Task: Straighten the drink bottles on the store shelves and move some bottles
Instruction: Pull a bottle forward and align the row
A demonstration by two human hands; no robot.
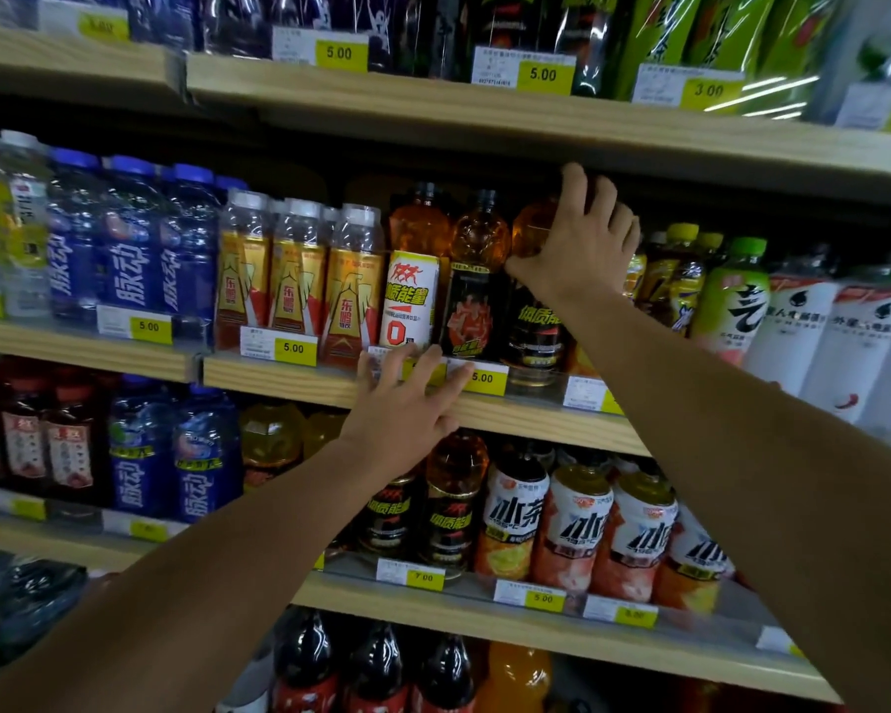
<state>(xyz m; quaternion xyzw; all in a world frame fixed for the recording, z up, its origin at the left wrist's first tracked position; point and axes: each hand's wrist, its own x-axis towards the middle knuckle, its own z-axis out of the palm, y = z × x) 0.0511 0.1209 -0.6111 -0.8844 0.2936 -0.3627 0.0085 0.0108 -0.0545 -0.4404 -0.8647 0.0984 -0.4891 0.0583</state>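
Observation:
My right hand (pixel 582 239) grips the upper part of an orange drink bottle with a black label (pixel 533 321) on the middle shelf (pixel 279 375). To its left stand a matching black-label bottle (pixel 474 301) and a white-label orange bottle (pixel 412 290). My left hand (pixel 407 403) rests with spread, straight fingers on the shelf's front edge below the white-label bottle, over the price tags. It holds nothing.
Gold-label bottles (pixel 299 280) and blue bottles (pixel 135 249) fill the shelf to the left. Green (pixel 731 301) and white bottles (pixel 813 342) stand to the right. The wooden shelf above (pixel 484 115) hangs close over the bottle caps. Lower shelves hold more drinks.

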